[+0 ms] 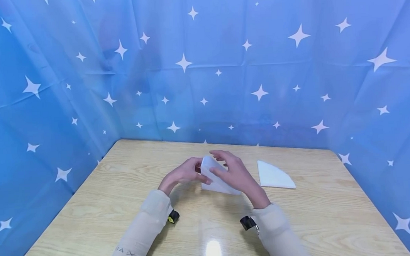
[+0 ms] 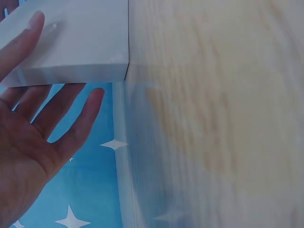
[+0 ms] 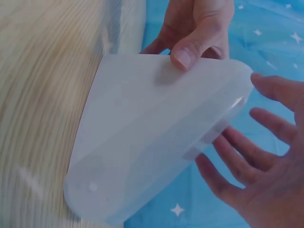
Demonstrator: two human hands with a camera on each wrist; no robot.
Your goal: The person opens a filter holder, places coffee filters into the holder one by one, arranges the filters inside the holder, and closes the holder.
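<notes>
A white, thick wedge-shaped piece [image 1: 216,181] with rounded corners and a glossy curved side stands raised on the wooden table. My left hand [image 1: 188,171] pinches its left edge; in the right wrist view the left thumb [image 3: 186,56] lies on its flat face, with the other fingers behind. My right hand [image 1: 233,173] is spread at the piece's right side. In the right wrist view its fingertips meet the glossy side and one touches the upper corner. The left wrist view shows the flat face and narrow edge of the piece [image 2: 90,47].
A second white piece [image 1: 274,175], shaped like a quarter circle, lies flat on the table [image 1: 317,215] to the right of my right hand. A blue curtain [image 1: 223,84] with white stars hangs along the table's back and sides.
</notes>
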